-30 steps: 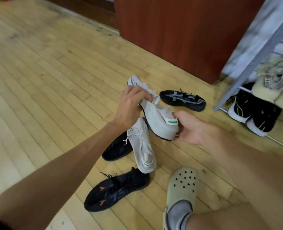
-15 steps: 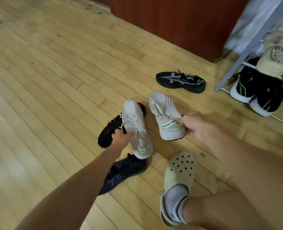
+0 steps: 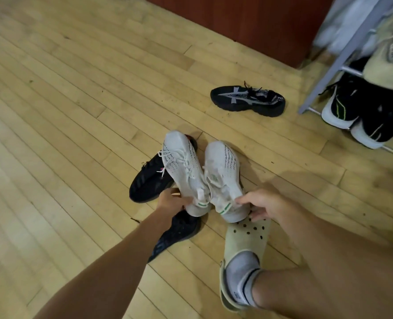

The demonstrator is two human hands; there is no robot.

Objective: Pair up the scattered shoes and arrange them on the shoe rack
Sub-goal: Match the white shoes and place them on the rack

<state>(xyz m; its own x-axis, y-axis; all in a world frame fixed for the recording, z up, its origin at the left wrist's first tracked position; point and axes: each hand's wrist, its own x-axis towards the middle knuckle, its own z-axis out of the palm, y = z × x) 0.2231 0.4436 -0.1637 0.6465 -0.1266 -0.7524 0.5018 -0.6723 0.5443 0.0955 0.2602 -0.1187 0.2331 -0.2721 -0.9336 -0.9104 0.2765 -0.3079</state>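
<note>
At the fingertips: two white knit sneakers are held side by side, heels drawn in under the fingers, toes pointed away. Whether they are resting on the wooden floor [image 3: 71,116] or lifted just off it cannot be told.
Left hand [image 3: 171,201]: the heel of the left white sneaker [image 3: 181,164] is pinched, with the fingers curled in by the pull tab.
Right hand [image 3: 262,204]: the heel of the right white sneaker [image 3: 223,171] is gripped, fingers curled round it, just above the clog [image 3: 246,238] worn on the foot.
Beyond the left fingers: the upper black sneaker [image 3: 147,180] is partly covered by the left white shoe's toe.
Below the left wrist: the lower black sneaker [image 3: 179,229] is half hidden by the forearm.
Far past the fingertips: the cross-marked black sneaker [image 3: 248,100] is left alone on the boards.
Right of the right hand: the shoe rack [image 3: 342,51] is seen well apart, with a black-and-white pair [image 3: 361,116] already on its low rail.
Handling: the knit uppers are judged light and soft — likely to fold if squeezed mid-body. The soles look stiffer.
Where to hold: the heel is reckoned the firmest spot, so the present hold seems well placed — though the loose laces on the left shoe could be snagged.
Stage: the white pair appears matched and is not yet set on the rack.
</note>
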